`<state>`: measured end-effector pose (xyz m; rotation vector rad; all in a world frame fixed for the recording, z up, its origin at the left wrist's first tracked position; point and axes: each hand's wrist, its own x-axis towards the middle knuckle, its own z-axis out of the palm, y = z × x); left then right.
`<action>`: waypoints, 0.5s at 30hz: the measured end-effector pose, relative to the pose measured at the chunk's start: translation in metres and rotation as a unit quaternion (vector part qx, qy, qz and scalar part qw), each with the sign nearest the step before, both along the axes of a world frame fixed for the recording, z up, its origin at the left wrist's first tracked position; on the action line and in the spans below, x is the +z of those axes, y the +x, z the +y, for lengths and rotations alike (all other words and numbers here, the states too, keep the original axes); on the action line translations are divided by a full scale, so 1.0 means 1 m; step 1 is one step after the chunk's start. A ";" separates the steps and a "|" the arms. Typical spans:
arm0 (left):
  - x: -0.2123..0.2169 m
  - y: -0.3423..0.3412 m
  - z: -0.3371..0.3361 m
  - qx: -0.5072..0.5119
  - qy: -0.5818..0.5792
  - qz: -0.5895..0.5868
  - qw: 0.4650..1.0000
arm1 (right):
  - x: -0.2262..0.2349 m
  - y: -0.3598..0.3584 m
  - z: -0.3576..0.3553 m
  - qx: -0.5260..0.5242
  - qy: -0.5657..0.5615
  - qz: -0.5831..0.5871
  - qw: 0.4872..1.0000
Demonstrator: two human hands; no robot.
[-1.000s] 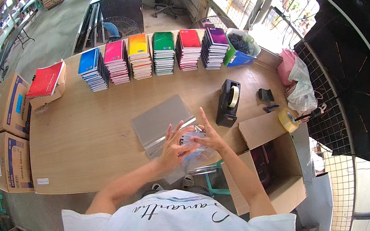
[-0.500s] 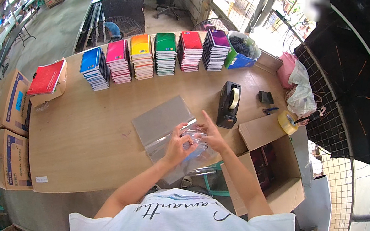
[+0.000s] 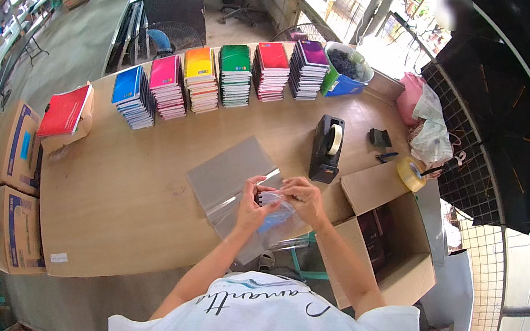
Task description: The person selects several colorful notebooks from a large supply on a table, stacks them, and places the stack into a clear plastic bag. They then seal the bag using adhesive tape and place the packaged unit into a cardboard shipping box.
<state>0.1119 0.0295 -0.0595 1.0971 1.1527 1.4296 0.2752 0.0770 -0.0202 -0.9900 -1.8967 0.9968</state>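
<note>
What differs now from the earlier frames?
The right hand has bent its outstretched fingers inward to the upper edge of the wrapped bundle; whether they grip is unclear. The left hand, spread at first, has closed on its left edge. The notebook stacks, tape dispenser and open box stayed put.

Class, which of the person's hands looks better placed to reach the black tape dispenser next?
Probably the right hand: it is nearer the tape dispenser, which stands just beyond it. The left hand is farther left, and both are occupied at the plastic-wrapped packet.
</note>
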 end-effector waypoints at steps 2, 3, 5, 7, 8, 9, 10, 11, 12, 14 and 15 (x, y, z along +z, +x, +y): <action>0.002 0.004 -0.004 0.033 0.010 0.024 0.999 | -0.001 -0.002 -0.020 -0.040 0.092 -0.017 0.995; 0.009 0.008 -0.007 0.047 0.007 0.017 0.999 | 0.000 -0.001 -0.027 -0.053 0.129 -0.042 0.989; 0.012 0.011 -0.011 0.080 0.008 0.037 0.996 | 0.000 0.002 -0.038 -0.078 0.203 -0.090 0.972; 0.007 0.012 -0.009 0.116 0.026 0.090 0.989 | -0.005 0.004 -0.051 -0.102 0.232 -0.115 0.960; 0.005 0.013 -0.010 0.107 0.014 0.045 0.993 | -0.006 0.005 -0.055 -0.114 0.247 -0.128 0.954; 0.003 0.015 -0.010 0.096 0.005 -0.001 0.995 | -0.001 0.005 -0.054 -0.098 0.243 -0.133 0.956; 0.002 0.017 -0.011 0.086 -0.005 -0.047 0.995 | 0.005 0.005 -0.054 -0.082 0.240 -0.139 0.957; 0.000 0.016 -0.012 0.092 -0.005 -0.030 0.995 | 0.010 0.006 -0.052 -0.066 0.236 -0.145 0.959; 0.002 0.016 -0.013 0.097 -0.004 -0.015 0.995 | 0.016 0.014 -0.041 -0.077 0.252 -0.102 0.959; 0.005 0.015 -0.013 0.114 0.000 -0.010 0.993 | 0.035 0.035 -0.002 -0.089 0.283 -0.014 0.955; 0.006 0.017 -0.015 0.118 0.000 -0.022 0.993 | 0.030 0.050 0.021 -0.255 0.085 0.053 0.962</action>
